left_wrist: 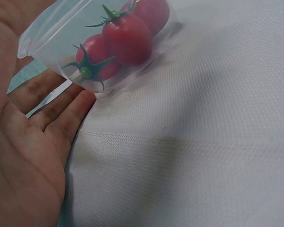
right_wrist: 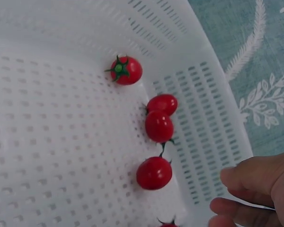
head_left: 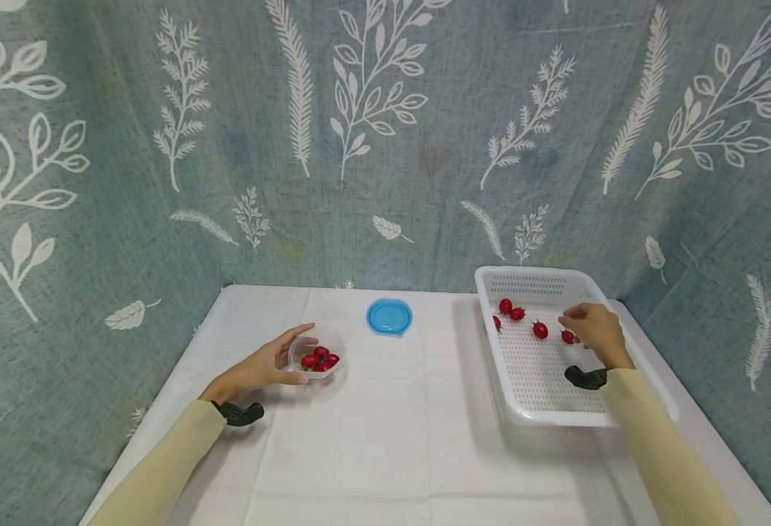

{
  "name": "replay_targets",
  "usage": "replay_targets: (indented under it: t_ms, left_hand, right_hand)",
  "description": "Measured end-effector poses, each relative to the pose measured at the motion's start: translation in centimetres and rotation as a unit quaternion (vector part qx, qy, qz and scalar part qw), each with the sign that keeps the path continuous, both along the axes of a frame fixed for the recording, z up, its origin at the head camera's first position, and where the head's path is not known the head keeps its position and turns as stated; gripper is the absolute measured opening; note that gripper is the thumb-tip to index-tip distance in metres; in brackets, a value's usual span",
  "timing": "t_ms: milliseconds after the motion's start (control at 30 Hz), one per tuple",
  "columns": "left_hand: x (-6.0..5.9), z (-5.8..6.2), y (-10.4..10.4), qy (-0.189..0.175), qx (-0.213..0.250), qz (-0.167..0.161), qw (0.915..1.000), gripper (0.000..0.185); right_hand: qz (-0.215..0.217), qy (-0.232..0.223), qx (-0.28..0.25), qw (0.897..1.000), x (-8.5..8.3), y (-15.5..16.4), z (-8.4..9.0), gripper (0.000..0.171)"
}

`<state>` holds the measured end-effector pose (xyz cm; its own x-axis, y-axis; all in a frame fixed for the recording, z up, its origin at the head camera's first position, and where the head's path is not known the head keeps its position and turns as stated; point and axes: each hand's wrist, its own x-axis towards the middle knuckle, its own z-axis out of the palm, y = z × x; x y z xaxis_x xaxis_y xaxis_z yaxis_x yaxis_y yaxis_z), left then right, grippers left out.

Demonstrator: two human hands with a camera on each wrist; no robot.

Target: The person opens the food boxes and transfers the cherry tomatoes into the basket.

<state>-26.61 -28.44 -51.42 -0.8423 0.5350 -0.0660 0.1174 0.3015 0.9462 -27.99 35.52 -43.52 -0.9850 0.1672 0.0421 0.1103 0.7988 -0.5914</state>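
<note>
My left hand (head_left: 263, 363) is wrapped about a clear plastic container (head_left: 324, 342), thumb on its near side and fingers behind it. Several red cherry tomatoes (head_left: 320, 359) with green stems lie inside. In the left wrist view the fingers (left_wrist: 68, 111) rest against the wall of the container (left_wrist: 52, 45), which sits on white cloth. My right hand (head_left: 597, 332) is over the white basket (head_left: 513, 405), close to a cherry tomato (head_left: 568, 337). In the right wrist view its thumb and fingers are apart, with nothing between them, and one tomato (right_wrist: 168, 225) shows at the bottom edge.
More cherry tomatoes (head_left: 540, 330) lie scattered in the basket's far half. A blue lid (head_left: 389, 317) lies on the white tablecloth (head_left: 372, 438) between the container and the basket. A green leaf-patterned curtain (head_left: 424, 204) stands behind and at both sides.
</note>
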Motion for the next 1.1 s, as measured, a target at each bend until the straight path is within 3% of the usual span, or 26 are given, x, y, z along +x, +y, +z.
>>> replay_targets:
  t_ms: [367,800,1100]
  left_hand:
    - [0.0,0.0,0.0,0.000,-0.004,0.001,1.0000,0.102]
    - [-0.1,-0.2,-0.2,0.001,-0.001,0.001,1.0000,0.103]
    - [0.1,-0.2,-0.4,0.006,-0.003,-0.001,1.0000,0.102]
  right_hand:
    - [0.030,0.021,-0.027,0.999,0.0,-3.6,2.0,0.036]
    - [0.100,0.069,-0.034,0.992,-0.7,-9.6,4.1,0.031]
    - [0.155,0.060,-0.056,0.984,-0.9,-14.1,4.7,0.028]
